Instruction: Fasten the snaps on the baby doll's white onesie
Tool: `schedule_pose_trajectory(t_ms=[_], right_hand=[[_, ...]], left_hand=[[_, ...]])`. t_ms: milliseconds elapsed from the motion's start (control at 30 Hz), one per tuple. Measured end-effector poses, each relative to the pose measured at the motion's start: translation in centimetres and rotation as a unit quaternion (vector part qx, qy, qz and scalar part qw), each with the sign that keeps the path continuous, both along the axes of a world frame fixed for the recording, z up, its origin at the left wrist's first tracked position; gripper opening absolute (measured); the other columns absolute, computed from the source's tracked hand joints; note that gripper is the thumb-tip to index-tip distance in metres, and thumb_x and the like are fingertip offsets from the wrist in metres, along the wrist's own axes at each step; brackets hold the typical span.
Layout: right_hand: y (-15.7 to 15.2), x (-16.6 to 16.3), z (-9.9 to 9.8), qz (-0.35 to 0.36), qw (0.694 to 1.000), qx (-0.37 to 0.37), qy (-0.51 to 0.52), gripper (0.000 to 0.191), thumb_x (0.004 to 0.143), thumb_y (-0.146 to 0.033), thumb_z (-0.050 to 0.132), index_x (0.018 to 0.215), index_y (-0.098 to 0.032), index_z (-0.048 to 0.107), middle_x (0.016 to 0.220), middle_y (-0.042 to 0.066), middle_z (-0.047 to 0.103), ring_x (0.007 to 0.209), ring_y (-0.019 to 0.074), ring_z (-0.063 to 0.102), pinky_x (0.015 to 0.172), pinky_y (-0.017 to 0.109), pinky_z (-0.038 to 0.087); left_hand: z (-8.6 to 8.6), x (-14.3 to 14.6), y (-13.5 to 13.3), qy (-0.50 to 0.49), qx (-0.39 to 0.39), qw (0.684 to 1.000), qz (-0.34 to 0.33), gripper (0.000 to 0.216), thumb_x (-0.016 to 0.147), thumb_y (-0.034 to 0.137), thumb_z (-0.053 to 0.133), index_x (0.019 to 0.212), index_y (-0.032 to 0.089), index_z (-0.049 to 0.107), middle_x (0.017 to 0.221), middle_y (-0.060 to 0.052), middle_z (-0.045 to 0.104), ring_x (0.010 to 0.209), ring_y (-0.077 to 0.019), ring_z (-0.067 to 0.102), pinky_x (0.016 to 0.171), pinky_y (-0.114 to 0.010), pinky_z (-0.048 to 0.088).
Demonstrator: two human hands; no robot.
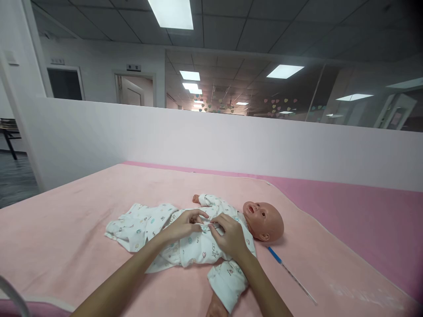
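Observation:
A baby doll (264,220) lies on its back, head to the right, mouth open. It wears a white printed baby garment (198,253) with long sleeves and loose legs reaching left. At the chest, my left hand (188,225) bends its thumb and fingers around the garment's front edge. Close beside it, my right hand (228,235) pinches the same cloth between thumb and fingertips. What exactly lies between the fingers, cloth or a fastening, is too small to tell. One doll hand shows at the far sleeve; the near arm points toward me.
A thin clear rod with a blue end (292,277), like a thermometer, lies right of the doll. Beneath everything is a pink blanket (82,211) over a darker pink surface (357,211). A white low wall (214,141) with glass above stands behind. A curved grey thing (13,293) shows at lower left.

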State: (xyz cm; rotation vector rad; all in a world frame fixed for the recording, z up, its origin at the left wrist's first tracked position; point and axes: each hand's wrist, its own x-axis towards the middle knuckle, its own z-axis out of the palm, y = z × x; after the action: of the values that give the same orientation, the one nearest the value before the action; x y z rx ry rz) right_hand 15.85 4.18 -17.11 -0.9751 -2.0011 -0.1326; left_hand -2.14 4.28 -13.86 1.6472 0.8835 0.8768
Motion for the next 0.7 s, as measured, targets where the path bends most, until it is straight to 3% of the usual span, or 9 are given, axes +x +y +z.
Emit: schedule_pose_trajectory(t_ms=[333,533,700], right_hand=[[0.11,-0.04,0.02,0.004,1.000,-0.013,0.007,0.010,0.080,-0.022,0.050,0.074,-0.021,0.058,0.068,0.001,0.058,0.065,0.0134,0.052,0.058,0.025,0.036],[0.04,0.12,-0.21,0.013,1.000,-0.004,0.005,0.013,0.076,-0.033,0.058,0.080,-0.021,0.058,0.071,0.001,0.058,0.067,0.0143,0.053,0.059,0.025,0.038],[0.15,0.11,-0.48,-0.006,1.000,0.004,-0.014,0.009,0.074,-0.029,0.060,0.078,-0.021,0.059,0.070,0.001,0.056,0.067,0.0141,0.052,0.060,0.025,0.038]], left_hand=[[-0.34,0.03,-0.04,-0.003,0.024,0.999,-0.024,0.030,0.068,0.015,0.055,0.097,0.017,0.060,0.073,0.000,0.052,0.067,-0.0113,0.044,0.058,-0.022,0.032],[-0.25,-0.05,0.00,0.009,0.020,1.000,0.004,0.027,0.072,0.023,0.056,0.098,0.018,0.060,0.080,-0.002,0.055,0.076,-0.0144,0.049,0.065,-0.024,0.037],[-1.00,-0.10,0.64,-0.004,0.031,0.999,0.031,0.028,0.074,0.024,0.054,0.100,0.018,0.059,0.082,-0.003,0.058,0.078,-0.0146,0.052,0.070,-0.026,0.039]])
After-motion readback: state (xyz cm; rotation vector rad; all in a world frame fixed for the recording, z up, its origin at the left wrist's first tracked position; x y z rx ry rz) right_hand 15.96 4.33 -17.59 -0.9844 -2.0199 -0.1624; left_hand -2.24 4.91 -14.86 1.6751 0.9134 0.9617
